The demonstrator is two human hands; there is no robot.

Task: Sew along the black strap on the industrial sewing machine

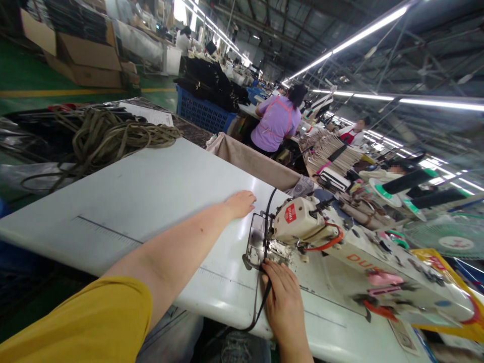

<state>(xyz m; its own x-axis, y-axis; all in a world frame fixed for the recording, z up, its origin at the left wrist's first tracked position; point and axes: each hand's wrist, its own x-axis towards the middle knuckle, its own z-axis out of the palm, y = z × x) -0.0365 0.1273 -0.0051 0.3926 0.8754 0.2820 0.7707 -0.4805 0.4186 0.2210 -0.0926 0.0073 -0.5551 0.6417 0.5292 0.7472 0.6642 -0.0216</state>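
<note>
A long narrow black strap (263,301) runs over the front table edge, under the needle area of a white sewing machine (302,217) and out behind it. My right hand (283,295) lies in front of the needle plate (257,234), its fingertips pinching the strap close to the plate. My left arm reaches across the white table (170,186). My left hand (241,203) rests left of the machine head with loosely bent fingers, nothing visible in them, apart from the strap.
A heap of olive straps (109,133) lies at the table's left end. Behind the table is a beige cloth-lined bin (253,159). Farther back are a blue crate (204,108), a person in a purple shirt (276,123) and cardboard boxes (88,60). Thread cones (408,181) and a fan (446,237) stand right.
</note>
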